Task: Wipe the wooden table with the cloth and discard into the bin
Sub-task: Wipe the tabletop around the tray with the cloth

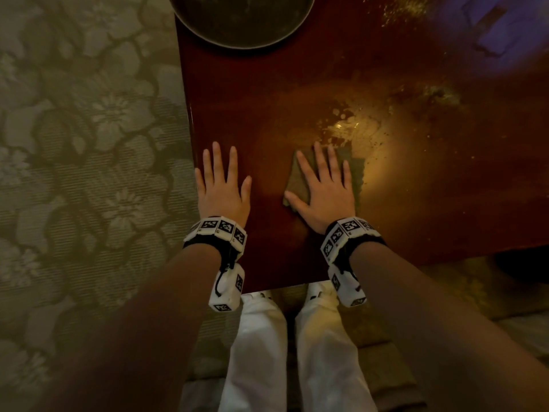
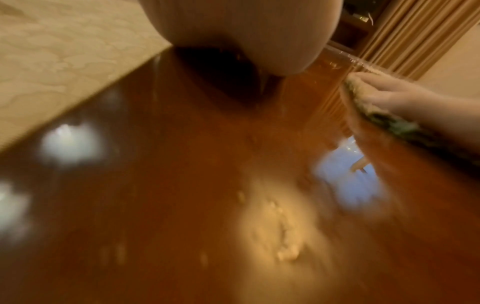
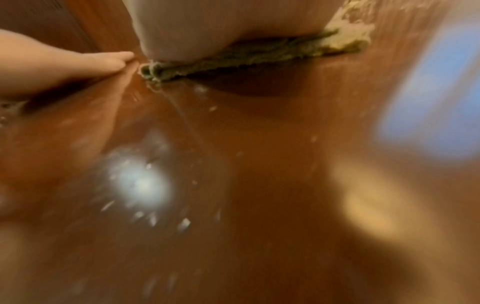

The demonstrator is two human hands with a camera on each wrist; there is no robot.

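Over at 9 o'clock there's flowery carpet [image 1: 89,129], then the bench [image 1: 267,99] with the left hand [image 1: 221,185] spread flat. Right hand [image 1: 323,188] lies flat on the cloth [image 1: 300,182]; crumbs [image 1: 341,126] at 12, bowl [image 1: 240,22] at 11.

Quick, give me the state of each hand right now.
Left hand: open, flat on the wooden table, holding nothing.
Right hand: open, fingers straight, pressing the cloth onto the table.

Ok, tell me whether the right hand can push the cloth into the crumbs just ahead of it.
Probably yes. The right hand lies flat on the cloth, and the crumbs sit just beyond its fingertips on bare table, with nothing between.
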